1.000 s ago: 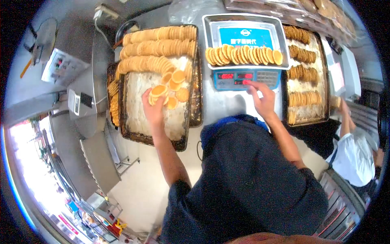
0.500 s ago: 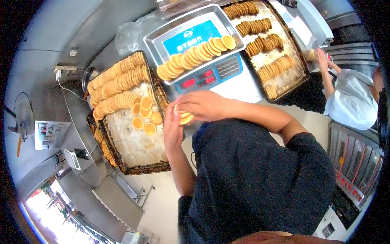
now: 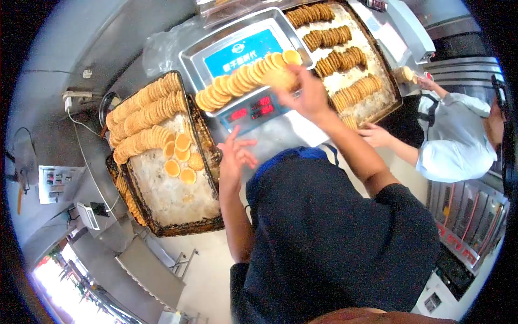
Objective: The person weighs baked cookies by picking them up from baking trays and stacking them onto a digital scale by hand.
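Nearest nine o'clock, loose cookies (image 3: 182,155) are being carried by a tray (image 3: 178,202), its near half lying open. The left hand (image 3: 237,156) is being held unclenched, below the scale's (image 3: 251,112) near edge. Toward one o'clock, blurred cookies (image 3: 280,81) are being grasped by the right hand (image 3: 310,94) over the pan's (image 3: 191,62) near rim.

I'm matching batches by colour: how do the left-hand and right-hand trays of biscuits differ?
The left-hand tray has pale golden rows; the right-hand tray has mostly darker brown ones. The left-hand tray's rows sit close together at its far end, while the right-hand tray's are spaced apart. Both have dark rims and rows of round, overlapping biscuits.
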`<state>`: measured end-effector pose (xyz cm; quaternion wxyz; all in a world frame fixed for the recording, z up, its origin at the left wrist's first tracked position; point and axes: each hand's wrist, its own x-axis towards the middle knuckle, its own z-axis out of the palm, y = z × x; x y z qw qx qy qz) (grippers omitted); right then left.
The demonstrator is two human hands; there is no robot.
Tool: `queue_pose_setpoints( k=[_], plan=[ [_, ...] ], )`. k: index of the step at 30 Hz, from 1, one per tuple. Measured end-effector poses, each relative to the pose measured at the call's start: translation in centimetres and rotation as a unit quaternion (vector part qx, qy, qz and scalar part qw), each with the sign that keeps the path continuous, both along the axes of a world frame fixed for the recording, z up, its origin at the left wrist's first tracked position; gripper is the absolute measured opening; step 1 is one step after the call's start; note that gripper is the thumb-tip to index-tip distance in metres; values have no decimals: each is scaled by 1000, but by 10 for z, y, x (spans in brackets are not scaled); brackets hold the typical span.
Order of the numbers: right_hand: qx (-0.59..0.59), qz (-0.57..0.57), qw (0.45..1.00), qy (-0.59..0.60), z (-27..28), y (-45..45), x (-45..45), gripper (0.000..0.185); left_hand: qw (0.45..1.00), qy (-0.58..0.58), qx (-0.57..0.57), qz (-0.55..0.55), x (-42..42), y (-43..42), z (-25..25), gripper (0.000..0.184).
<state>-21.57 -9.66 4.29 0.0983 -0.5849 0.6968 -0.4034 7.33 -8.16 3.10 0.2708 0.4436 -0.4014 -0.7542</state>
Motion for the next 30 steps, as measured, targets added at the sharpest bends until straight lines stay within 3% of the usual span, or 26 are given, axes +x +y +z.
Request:
queue_pose_setpoints(
  k=[2, 4, 10, 17, 25, 30],
  plan=[
    [32, -102, 991, 86, -6, -24, -45, 57, 1000, 2, 20, -8, 4, 3, -2, 90],
    [47, -130, 975, 176, -11, -38, -78, 55, 1000, 6, 21, 2, 3, 8, -9, 84],
    [191, -105, 949, 227, -26, -59, -76, 51, 1000, -9, 21, 20, -4, 8, 0, 68],
    [131, -102, 973, 162, -39, -64, -48, 53, 1000, -1, 8, 26, 6, 11, -11, 56],
    [92, -37, 970, 224, -36, -45, -56, 70, 999, -10, 19, 36, 12, 18, -12, 52],
    [-91, -58, 983, 152, -37, -23, -69, 65, 998, -48, -7, 31, 10, 18, -11, 51]
  ],
)
